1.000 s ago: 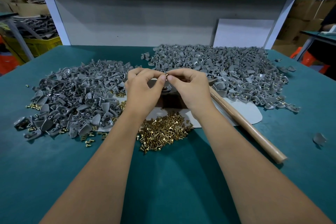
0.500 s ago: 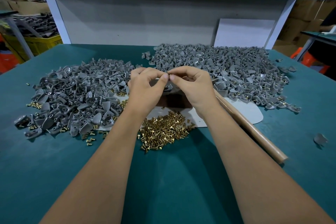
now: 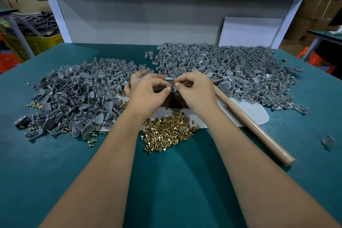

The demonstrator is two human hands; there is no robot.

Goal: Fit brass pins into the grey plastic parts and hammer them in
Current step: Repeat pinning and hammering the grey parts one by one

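Hands meet at the centre of the head view, over a dark block [image 3: 174, 101] on the green bench [image 3: 166, 181]. The left hand [image 3: 148, 92] has its fingers curled and its thumb and forefinger pinched at a small grey part [image 3: 173, 89]; the right hand [image 3: 196, 91] pinches from the other side, fingertips almost touching the left's. Whether a brass pin sits between them is too small to tell. Against a second ago, both hands have sunk a little toward the block, with the pinch point lower in the frame; I judge the pin is being seated, so hammering comes next. Loose brass pins [image 3: 166, 133] lie heaped just below the wrists. Grey parts spread in two heaps: one at centre left [image 3: 77, 96], one at upper right [image 3: 231, 68]. The hammer handle [image 3: 255, 129] lies untouched, slanting from beside the right hand to the lower right.
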